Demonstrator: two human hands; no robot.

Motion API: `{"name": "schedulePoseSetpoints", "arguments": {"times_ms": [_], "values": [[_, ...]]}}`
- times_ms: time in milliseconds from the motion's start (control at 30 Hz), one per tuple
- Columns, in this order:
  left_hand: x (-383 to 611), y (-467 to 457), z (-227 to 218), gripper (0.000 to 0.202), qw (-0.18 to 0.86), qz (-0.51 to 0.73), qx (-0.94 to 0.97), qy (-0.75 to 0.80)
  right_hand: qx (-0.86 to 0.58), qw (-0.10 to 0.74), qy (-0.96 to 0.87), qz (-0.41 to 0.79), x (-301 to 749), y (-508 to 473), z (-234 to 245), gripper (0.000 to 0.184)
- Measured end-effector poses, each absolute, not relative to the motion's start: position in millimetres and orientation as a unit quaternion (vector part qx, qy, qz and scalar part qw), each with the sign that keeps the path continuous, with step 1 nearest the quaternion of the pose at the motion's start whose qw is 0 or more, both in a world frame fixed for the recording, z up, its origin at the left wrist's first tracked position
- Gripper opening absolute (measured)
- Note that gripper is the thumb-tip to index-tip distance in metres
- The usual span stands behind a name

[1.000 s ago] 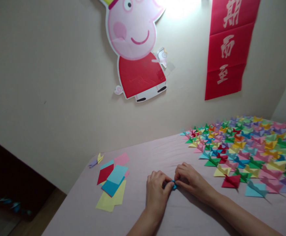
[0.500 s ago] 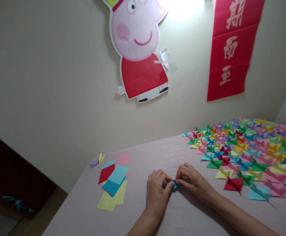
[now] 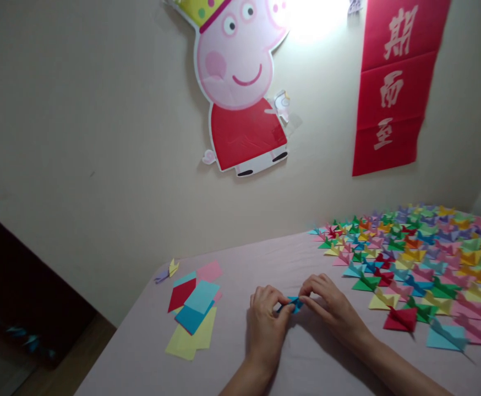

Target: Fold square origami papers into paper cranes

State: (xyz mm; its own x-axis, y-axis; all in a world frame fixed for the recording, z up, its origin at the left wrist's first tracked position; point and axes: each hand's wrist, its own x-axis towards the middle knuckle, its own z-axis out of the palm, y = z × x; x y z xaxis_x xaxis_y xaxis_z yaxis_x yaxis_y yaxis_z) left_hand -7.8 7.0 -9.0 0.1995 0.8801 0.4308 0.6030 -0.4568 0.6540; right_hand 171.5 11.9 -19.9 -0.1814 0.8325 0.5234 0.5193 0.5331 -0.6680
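Pinching a small blue folded paper [image 3: 293, 304] between them, left hand [image 3: 267, 322] and right hand [image 3: 327, 302] work near the middle of the pink table [image 3: 265, 258], fingertips pressed together on its two ends. Step in hand looks like a mid-fold crease; next move likely needs a firm press along the fold. Loose coloured squares [image 3: 193, 308] lie toward the left edge; rows of finished folded pieces [image 3: 414, 264] fill the right side. Since half a second ago the paper shows slightly more, hands barely shifted.

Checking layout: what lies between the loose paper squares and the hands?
In the head view, only bare pink tabletop separates the paper squares from the left hand.
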Motion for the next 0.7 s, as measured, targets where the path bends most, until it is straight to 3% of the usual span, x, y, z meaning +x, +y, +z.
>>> {"name": "schedulePoseSetpoints", "arguments": {"times_ms": [267,467,700], "values": [[-12.2,10.1,-6.7,0.017,0.206,0.446,0.718,0.494,-0.504,0.536,-0.654,0.179,181.6,15.7,-22.7,0.027],[-8.2,12.7,-12.0,0.012,0.222,0.522,0.687,0.454,-0.494,0.479,-0.673,0.271,161.0,11.4,-25.5,0.030],[-4.4,9.3,-20.5,0.010,0.260,0.532,0.664,0.457,-0.472,0.514,-0.643,0.316,147.2,7.1,-22.3,0.028]]}}
